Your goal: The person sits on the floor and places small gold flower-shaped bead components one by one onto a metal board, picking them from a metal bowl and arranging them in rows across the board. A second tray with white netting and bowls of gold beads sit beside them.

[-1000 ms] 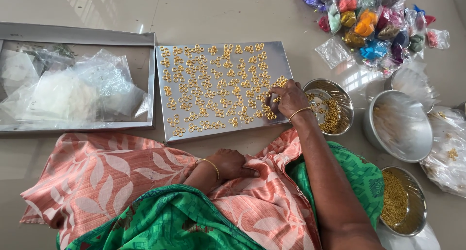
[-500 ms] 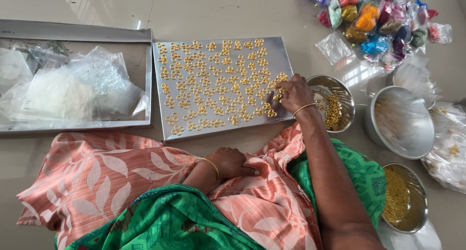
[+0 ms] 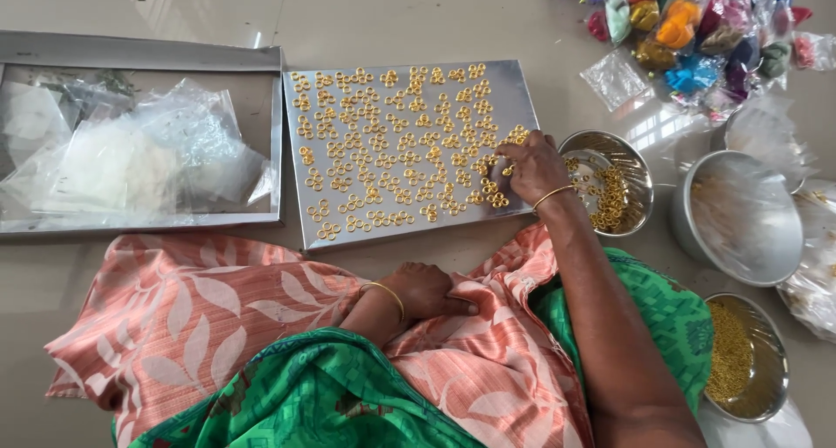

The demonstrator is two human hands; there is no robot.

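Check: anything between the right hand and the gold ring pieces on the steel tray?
Nothing visible. The right hand already rests on the steel tray at its right edge, fingertips among the gold ring pieces. The left hand lies on the lap, away from the tray.

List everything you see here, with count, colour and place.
tray: one, silver, centre, on the floor
gold pieces: many, spread on tray
box: one, grey, left, holds clear bags
bowls: three, steel, right; two hold gold bits, one clear plastic
colour packets: a heap, mixed colours, top right
cloth: pink leaf print, over the lap
right hand: on the tray's right edge, fingers among pieces
left hand: resting on the lap
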